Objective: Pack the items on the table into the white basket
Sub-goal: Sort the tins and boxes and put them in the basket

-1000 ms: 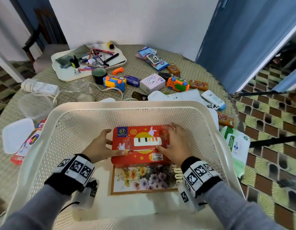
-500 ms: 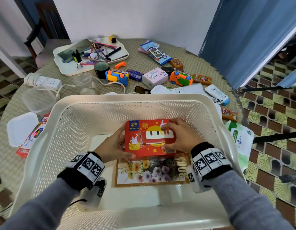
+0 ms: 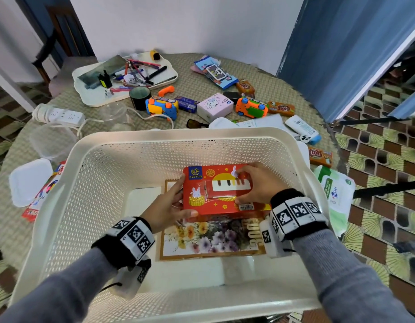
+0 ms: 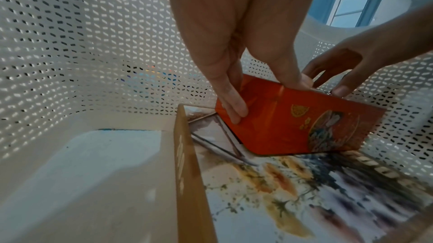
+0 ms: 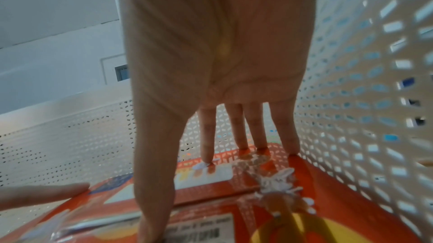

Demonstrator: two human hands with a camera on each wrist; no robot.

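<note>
The table (image 3: 260,73) is round, with a woven cover, and lots of small things lie on it. On it stands one big white basket (image 3: 190,138) with tiny holes in its walls. In the basket lies one flat flower box (image 3: 211,238), with flowers painted on its lid.

On top of the flower box sits one red box (image 3: 222,201). It is shiny and wrapped in clear plastic. It shows a yellow moon, a white rabbit, piano keys and a blue tag in one corner. Its long side runs left to right, and its picture faces up. It sits at the far right of the basket, near the right wall.

Two hands hold the red box. The left hand (image 3: 167,208) grips its left end, thumb on the near edge and fingers down the side. The right hand (image 3: 257,183) lies on top with fingers spread, fingertips (image 5: 208,158) pressing the lid and thumb at the near edge.

Past the basket lie two toy cameras, one blue (image 3: 162,108) and one orange (image 3: 250,107). One small pink box (image 3: 214,107) sits between them.
</note>
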